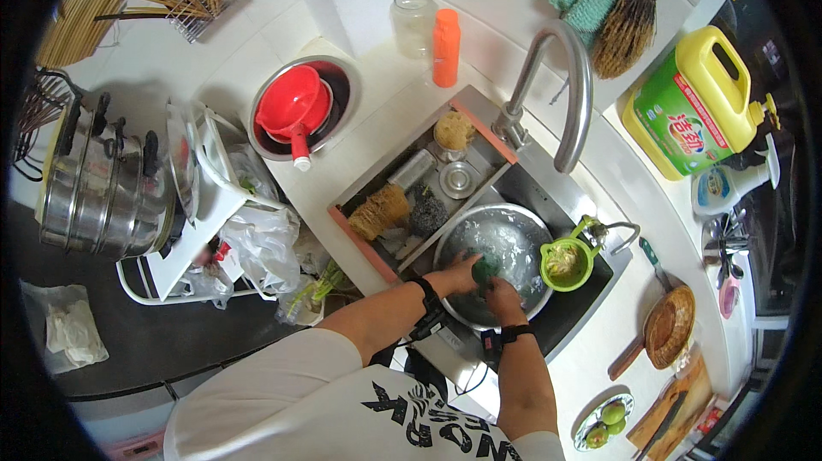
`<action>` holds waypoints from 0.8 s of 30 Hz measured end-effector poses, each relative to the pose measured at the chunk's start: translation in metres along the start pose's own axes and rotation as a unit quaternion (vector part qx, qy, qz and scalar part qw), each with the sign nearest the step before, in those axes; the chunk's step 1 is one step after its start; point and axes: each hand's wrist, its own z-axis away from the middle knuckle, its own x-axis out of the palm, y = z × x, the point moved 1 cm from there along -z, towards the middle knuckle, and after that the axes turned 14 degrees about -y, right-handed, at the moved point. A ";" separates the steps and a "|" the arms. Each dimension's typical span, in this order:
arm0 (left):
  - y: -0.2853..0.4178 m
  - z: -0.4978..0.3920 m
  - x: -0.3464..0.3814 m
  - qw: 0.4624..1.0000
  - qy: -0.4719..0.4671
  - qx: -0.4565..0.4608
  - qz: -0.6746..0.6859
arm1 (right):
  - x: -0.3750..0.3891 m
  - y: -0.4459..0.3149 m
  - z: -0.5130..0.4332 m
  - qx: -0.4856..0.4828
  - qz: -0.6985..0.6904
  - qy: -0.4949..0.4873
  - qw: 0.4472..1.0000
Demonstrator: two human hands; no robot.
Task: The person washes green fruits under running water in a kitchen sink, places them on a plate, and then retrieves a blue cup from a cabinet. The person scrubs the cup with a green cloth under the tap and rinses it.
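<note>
A round stainless steel basin [462, 230] holding water sits in the right bowl of the sink. Inside it, both hands are close together on a small dark green item [486, 270], whose exact kind is not clear. My left hand [461, 275] grips it from the left. Just below and to the right, my right hand [505, 302] has its fingers around the item's lower end. Part of the item is hidden by the fingers. A green strainer [568, 265] with pale scraps in it hangs at the basin's right side.
A curved faucet [571, 95] arches above the sink. The left bowl holds a loofah sponge [379, 212] and a steel wool scourer [429, 212]. A red ladle [292, 104] rests in a bowl behind. At right stand a yellow-green detergent jug [690, 104] and a plate of green fruit [579, 436].
</note>
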 end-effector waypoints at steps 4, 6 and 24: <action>0.015 0.009 -0.012 0.996 -0.035 -0.016 -0.083 | -0.037 -0.033 0.014 -0.051 -0.367 -0.008 0.929; 0.014 0.011 -0.025 0.992 -0.051 0.011 0.119 | -0.060 -0.038 0.040 -0.038 -0.538 0.027 0.842; 0.082 0.085 -0.049 0.971 0.072 0.228 0.030 | -0.055 -0.084 0.064 -0.035 -0.833 -0.140 0.534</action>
